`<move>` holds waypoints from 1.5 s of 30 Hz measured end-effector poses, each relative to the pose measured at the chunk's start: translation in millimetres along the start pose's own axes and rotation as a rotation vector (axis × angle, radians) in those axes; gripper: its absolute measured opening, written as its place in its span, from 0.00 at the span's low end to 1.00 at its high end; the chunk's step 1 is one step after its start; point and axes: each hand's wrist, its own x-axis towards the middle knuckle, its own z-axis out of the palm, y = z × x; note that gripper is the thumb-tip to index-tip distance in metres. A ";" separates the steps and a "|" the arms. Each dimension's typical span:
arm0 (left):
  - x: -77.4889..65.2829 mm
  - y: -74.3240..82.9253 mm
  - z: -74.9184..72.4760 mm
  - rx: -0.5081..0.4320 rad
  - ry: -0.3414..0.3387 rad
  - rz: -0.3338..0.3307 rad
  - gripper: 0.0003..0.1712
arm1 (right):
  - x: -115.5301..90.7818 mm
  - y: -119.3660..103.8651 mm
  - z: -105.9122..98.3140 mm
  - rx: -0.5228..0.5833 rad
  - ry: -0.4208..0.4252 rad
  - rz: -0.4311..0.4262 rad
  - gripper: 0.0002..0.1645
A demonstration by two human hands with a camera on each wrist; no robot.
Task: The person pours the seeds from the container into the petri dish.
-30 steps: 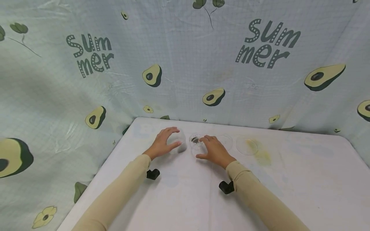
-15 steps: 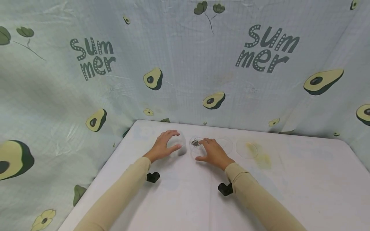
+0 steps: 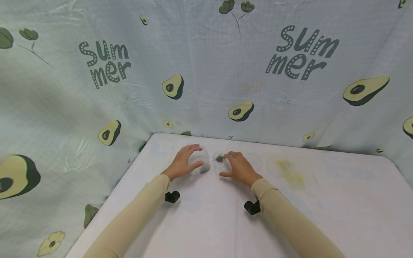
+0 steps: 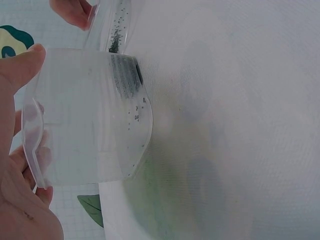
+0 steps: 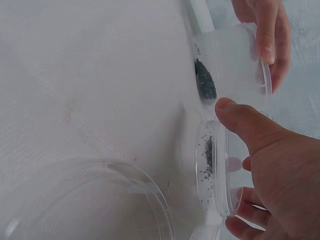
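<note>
Centre frame: left hand [image 3: 180, 164] grips a clear plastic cup [image 3: 198, 161]; right hand [image 3: 239, 168] pinches a shallow seed-speckled petri dish [image 3: 221, 160] (seemingly before transfer); next, a steady tilt.

Your pale blue-green grid-patterned cloth backdrop [image 3: 206, 71] carries green-and-yellow avocado halves, dark green leaves and dotted "Summer" lettering. Your beige long sleeves [image 3: 135, 218] lie over the white tabletop [image 3: 226, 222], which shows a yellowish stain [image 3: 292, 175]. The clear plastic round dish [image 5: 215, 172] holds dark grey specks; the clear plastic cup [image 4: 90, 115] too.
</note>
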 end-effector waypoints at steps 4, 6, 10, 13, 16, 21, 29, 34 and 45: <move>0.2 0.5 -0.1 0.002 -0.003 -0.006 0.32 | 2.4 0.4 0.4 -0.006 0.003 -0.002 0.42; 0.1 0.5 0.1 0.004 0.002 0.003 0.33 | 3.4 0.6 0.8 -0.007 0.001 -0.002 0.42; -0.7 -0.5 1.3 0.005 0.027 0.034 0.32 | 5.4 1.1 2.3 -0.007 -0.002 0.000 0.43; -1.6 -0.7 1.0 0.002 0.035 0.045 0.32 | 6.7 0.9 3.7 -0.005 -0.004 0.005 0.42; -1.7 -0.5 -0.1 -0.003 0.021 0.032 0.32 | 8.0 0.5 4.0 -0.003 -0.005 0.008 0.42; 0.4 -0.3 -0.9 0.001 -0.008 -0.003 0.32 | 10.1 1.6 3.8 -0.007 -0.008 0.006 0.42; 0.7 0.1 -0.6 0.005 -0.011 -0.014 0.32 | 12.3 2.4 7.0 -0.016 0.034 -0.022 0.41; 0.4 -0.5 -0.1 0.002 -0.003 -0.003 0.31 | 13.3 2.0 7.4 -0.005 0.024 -0.008 0.42; 1.5 -1.9 1.0 0.005 0.005 0.006 0.32 | 18.0 1.9 6.6 -0.027 0.001 0.011 0.43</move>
